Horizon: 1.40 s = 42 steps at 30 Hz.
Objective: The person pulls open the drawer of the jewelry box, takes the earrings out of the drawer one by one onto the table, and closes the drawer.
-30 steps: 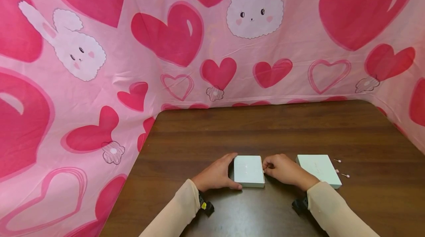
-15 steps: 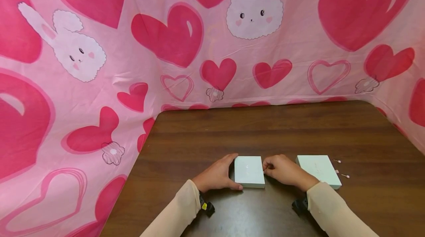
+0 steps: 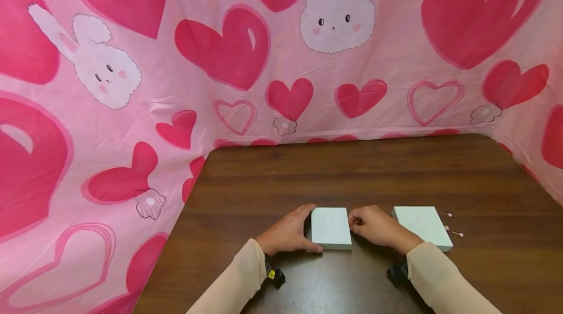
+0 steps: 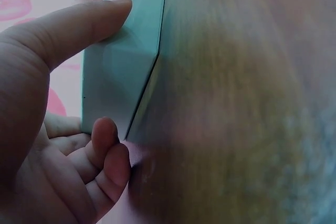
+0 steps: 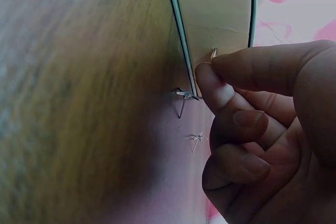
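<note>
A mint-green drawer box (image 3: 331, 228) lies flat on the brown table. My left hand (image 3: 287, 230) grips its left part, with the thumb on the near side, as the left wrist view also shows. At the box's right end, my right hand (image 3: 374, 225) pinches a small pull tab (image 5: 214, 53) between thumb and index finger. That tab sits on the pale drawer front (image 5: 212, 22), which looks level with the sleeve's edges. Two small star-shaped metal pieces, one nearer (image 5: 184, 95) and one farther (image 5: 197, 137), lie by this end; the head view does not show them.
Right of my right hand lies a second mint-green box (image 3: 423, 227) with a small pink tab (image 3: 446, 228). Beyond it are two pearl-headed pins or earrings, one farther back (image 3: 448, 214) and one nearer (image 3: 459, 234). Pink heart-print cloth (image 3: 246, 113) surrounds the table (image 3: 352, 172).
A second ago a thin edge showed along the box's right side; now that side looks flush. Both hands keep their hold and have barely moved.
</note>
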Tool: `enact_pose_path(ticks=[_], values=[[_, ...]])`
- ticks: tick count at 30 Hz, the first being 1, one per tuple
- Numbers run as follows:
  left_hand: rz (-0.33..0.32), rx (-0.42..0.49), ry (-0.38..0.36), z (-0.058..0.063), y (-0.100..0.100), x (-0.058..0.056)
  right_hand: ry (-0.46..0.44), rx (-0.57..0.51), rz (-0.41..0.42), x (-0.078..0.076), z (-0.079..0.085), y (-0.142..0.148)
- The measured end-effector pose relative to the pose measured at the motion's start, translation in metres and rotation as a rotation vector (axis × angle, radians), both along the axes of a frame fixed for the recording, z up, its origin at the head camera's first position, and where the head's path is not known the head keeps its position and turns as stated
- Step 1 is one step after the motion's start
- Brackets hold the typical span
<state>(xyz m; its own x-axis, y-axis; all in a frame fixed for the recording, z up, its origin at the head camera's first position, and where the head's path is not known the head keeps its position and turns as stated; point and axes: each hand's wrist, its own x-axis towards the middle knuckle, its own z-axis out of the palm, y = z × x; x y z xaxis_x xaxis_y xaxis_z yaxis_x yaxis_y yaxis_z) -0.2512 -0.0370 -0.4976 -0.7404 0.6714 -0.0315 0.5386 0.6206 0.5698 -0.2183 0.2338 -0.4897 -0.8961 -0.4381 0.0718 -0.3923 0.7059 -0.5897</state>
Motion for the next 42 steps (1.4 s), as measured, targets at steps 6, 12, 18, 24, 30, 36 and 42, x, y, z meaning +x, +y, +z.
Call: enact_pose_path(ticks=[6,12,18,24,30,36,42], values=[[-0.002,-0.003,0.004,-0.0016,0.001,0.0,-0.001,0.004,-0.008,0.0017,0.0011,0.0003],[0.001,-0.004,-0.008,-0.0013,0.0011,0.0018,0.003,0.005,0.0,0.0026,0.0009,0.0009],[0.002,-0.001,-0.005,-0.0022,0.0023,0.0021,0.014,0.008,0.003,0.0031,0.0017,0.002],[0.002,-0.006,-0.015,-0.0028,0.0021,0.003,0.037,0.015,0.009,0.0039,0.0024,0.002],[0.005,-0.014,-0.018,-0.0032,0.0014,0.0039,0.047,0.009,0.002,0.0037,0.0029,0.0019],[0.007,-0.011,-0.046,-0.0003,0.0008,0.0043,0.01,-0.007,-0.017,0.0035,0.0061,0.0051],[0.013,-0.011,-0.05,-0.0001,-0.0022,0.0029,-0.003,-0.002,-0.032,0.0043,0.0087,0.0082]])
